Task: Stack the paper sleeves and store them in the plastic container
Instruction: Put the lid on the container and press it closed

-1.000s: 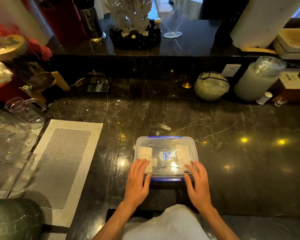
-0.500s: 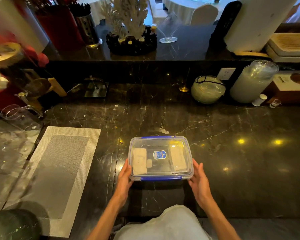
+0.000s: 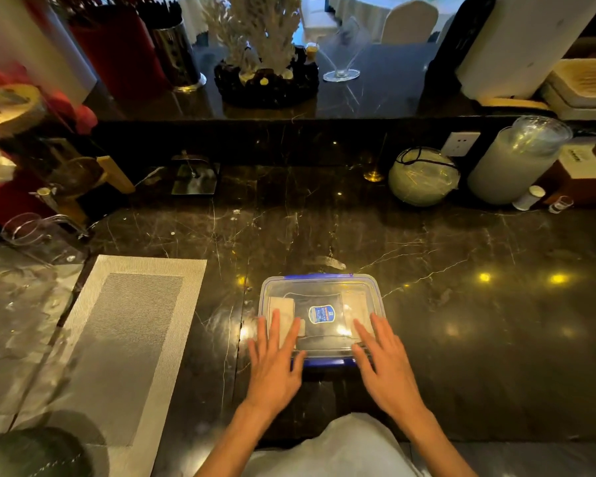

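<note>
a blue shield-shaped label sits at the centre of the clear lid of the plastic container, its print too small and blurred to read. at the far right of the counter, a brown and white box carries a short line of dark characters on its white face, likewise too blurred to make out. no other text, number or sign in view can be read.
</note>
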`<state>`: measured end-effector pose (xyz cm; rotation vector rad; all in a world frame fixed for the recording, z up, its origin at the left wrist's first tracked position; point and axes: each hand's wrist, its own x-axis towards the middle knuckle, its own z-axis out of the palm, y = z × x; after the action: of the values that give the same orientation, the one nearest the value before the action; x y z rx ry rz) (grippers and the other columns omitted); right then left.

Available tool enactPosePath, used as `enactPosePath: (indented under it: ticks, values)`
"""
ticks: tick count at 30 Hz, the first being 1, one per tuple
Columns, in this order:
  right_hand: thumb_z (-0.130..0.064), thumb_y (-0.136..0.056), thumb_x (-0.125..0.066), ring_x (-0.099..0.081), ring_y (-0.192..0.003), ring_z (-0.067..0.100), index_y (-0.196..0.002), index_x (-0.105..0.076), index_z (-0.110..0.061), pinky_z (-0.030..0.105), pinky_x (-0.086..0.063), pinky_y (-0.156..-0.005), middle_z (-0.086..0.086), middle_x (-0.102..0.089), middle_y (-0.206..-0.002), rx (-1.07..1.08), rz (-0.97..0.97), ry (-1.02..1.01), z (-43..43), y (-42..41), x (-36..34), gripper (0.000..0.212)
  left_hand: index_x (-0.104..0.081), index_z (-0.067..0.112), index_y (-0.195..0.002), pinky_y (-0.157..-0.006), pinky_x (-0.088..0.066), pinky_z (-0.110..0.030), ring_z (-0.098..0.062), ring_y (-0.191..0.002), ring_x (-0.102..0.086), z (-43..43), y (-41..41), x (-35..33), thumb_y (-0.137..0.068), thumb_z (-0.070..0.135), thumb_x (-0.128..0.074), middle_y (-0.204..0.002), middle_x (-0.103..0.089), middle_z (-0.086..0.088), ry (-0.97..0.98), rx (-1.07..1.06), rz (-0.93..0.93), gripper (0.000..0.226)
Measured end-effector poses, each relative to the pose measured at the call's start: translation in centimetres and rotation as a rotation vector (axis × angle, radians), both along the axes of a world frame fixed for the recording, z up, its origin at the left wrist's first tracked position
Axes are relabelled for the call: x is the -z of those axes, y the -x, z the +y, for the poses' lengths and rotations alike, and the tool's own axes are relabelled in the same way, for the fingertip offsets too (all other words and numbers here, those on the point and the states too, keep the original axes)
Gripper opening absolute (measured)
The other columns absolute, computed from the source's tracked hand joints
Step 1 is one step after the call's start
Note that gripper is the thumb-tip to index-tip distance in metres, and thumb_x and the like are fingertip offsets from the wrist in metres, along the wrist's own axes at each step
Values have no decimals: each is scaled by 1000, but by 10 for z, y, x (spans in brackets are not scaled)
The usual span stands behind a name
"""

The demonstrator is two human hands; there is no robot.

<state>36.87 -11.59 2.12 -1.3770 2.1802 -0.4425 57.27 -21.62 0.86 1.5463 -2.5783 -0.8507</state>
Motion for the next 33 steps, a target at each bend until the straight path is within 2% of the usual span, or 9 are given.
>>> enactPosePath:
  ticks: [3, 6, 11, 16, 21, 28, 33]
  values:
    - [-57, -100, -27, 24, -151, 21, -156, -7, -42, 45, 1, -124, -10, 17, -162, -81, 129, -114, -7, -7, 4, 61, 22, 48, -144, -113, 25, -55, -24, -138, 45, 1, 10, 5, -99, 52, -34, -154, 41, 4, -33, 53, -101, 72]
    - [-55, -100, -31, 26, -150, 26, -155, 0, -41, 45, 1, -123, -4, 15, -165, -94, 201, -158, -17, -4, 9, 64, 26, 50, -142, -108, 30, -56, -23, -137, 47, -5, 16, 12, -99, 54, -34, -153, 43, 3, -33, 38, -129, 75]
    - [-61, -92, -20, 22, -150, 27, -154, -5, -41, 45, -3, -124, -7, 12, -162, -100, 187, -119, -53, 15, 11, 67, 27, 50, -144, -110, 28, -58, -22, -138, 46, -44, 24, 19, -98, 59, -27, -154, 42, 4, -14, 88, -148, 71]
    - [-54, -98, -39, 18, -149, 26, -154, -10, -38, 47, -9, -124, -5, 4, -164, -75, 181, -76, -114, 40, 14, 65, 27, 52, -143, -115, 21, -56, -19, -138, 46, -110, 49, 23, -96, 61, -26, -155, 40, 7, -8, 100, -124, 71]
    - [-54, -97, -41, 16, -151, 27, -155, -16, -39, 48, -8, -124, -1, -2, -167, -65, 151, -80, -186, 70, 15, 64, 26, 55, -142, -114, 21, -54, -15, -136, 48, -180, 78, 28, -95, 62, -27, -156, 38, 7, 6, 89, -105, 71]
    - [-56, -98, -36, 9, -154, 30, -155, -9, -41, 49, -9, -124, -1, -2, -167, -64, 188, -101, -271, 101, 17, 64, 25, 60, -138, -113, 20, -53, -12, -134, 49, -267, 111, 30, -95, 62, -30, -159, 31, 7, 33, 73, -71, 70]
    - [-54, -98, -40, 4, -154, 33, -156, -16, -39, 50, -15, -124, 3, -10, -167, -61, 192, -63, -335, 124, 12, 64, 12, 54, -147, -114, 20, -52, -15, -137, 45, -331, 136, 30, -96, 62, -31, -159, 29, 7, 31, 66, -41, 68]
